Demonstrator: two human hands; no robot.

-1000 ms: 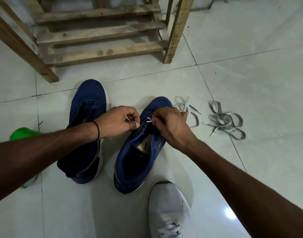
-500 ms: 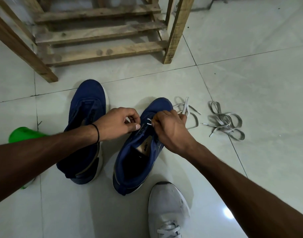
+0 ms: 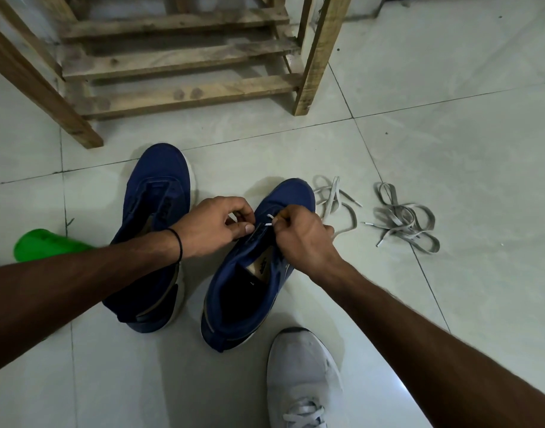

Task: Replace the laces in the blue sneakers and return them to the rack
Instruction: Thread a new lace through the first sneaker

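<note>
Blue, the right-side sneaker (image 3: 293, 194) stood on floor tiles (image 3: 450, 134); your left grip (image 3: 215, 223) and right grip (image 3: 299, 239) each pinched its white-tipped lace (image 3: 269, 216).

Matt blue cloth sneakers (image 3: 160, 186), flat grey woven laces (image 3: 401, 217), rough bare-wood rack (image 3: 184, 94), glossy pale floor tiles (image 3: 450, 149).

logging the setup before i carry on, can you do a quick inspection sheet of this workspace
surface: pale tiled floor, glossy
job's things: unlaced sneaker; second sneaker under the hands, lace trailing beside it; spare lace heaped on the floor
clutter: green object at the left edge; grey shoe nearest the camera
hands: left hand and right hand each pinch a lace end over the second sneaker
cables: nothing seen
surroundings: wooden rack beyond the sneakers
</note>
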